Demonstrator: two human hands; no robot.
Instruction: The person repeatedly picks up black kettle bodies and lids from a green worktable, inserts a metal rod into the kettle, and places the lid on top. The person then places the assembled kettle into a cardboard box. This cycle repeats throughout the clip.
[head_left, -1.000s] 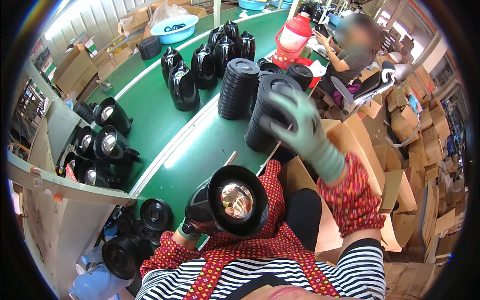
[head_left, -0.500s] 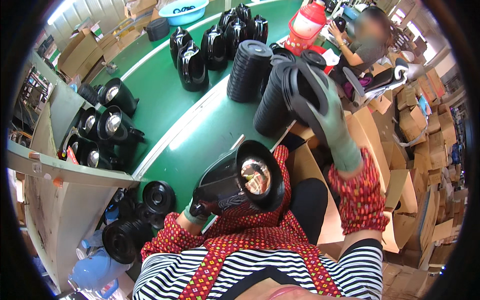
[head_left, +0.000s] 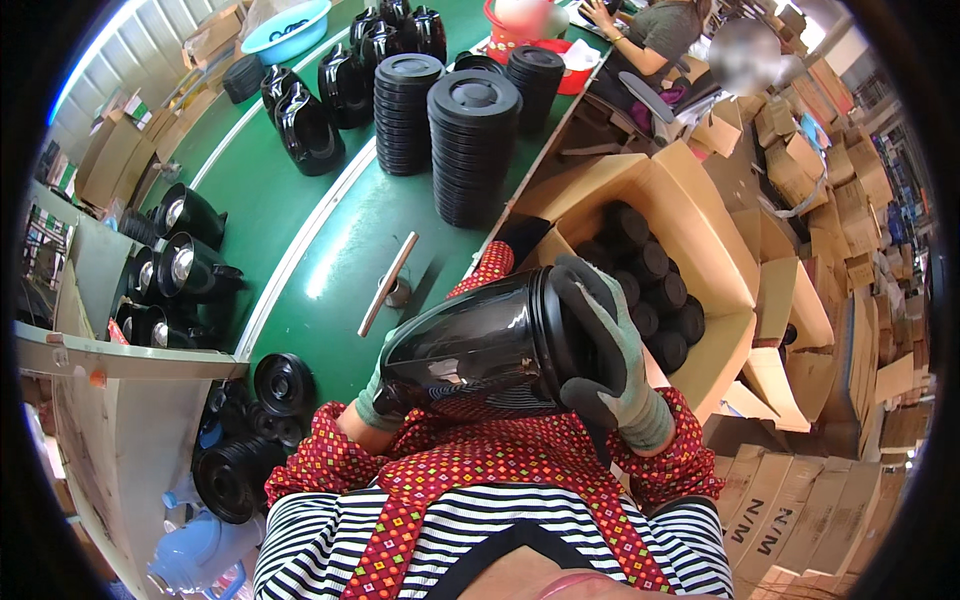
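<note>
A glossy black vacuum jug (head_left: 460, 345) lies on its side in front of my chest, its wide end turned to the right. My left hand (head_left: 375, 400), in a grey-green glove, grips it at the left end; most of those fingers are hidden behind the jug. With its fingers curled round the rim, my gloved right hand (head_left: 612, 350) holds a round black cap (head_left: 572, 325) against the wide end. Whether the cap is seated cannot be seen. On the green table (head_left: 330, 235), stacked black caps (head_left: 475, 150) stand beyond the jug.
An open carton (head_left: 720, 270) with several black cylinders stands at the right. Upright black jugs (head_left: 307, 130) are at the back, others (head_left: 195, 265) lie at the left. A bar-topped fixture (head_left: 390, 285) rises from the table. A person (head_left: 655, 40) sits at far right.
My right hand has brought a cap from the stack down to the jug's wide end, covering its shiny inside. The jug has turned more sideways. The view has shifted right.
</note>
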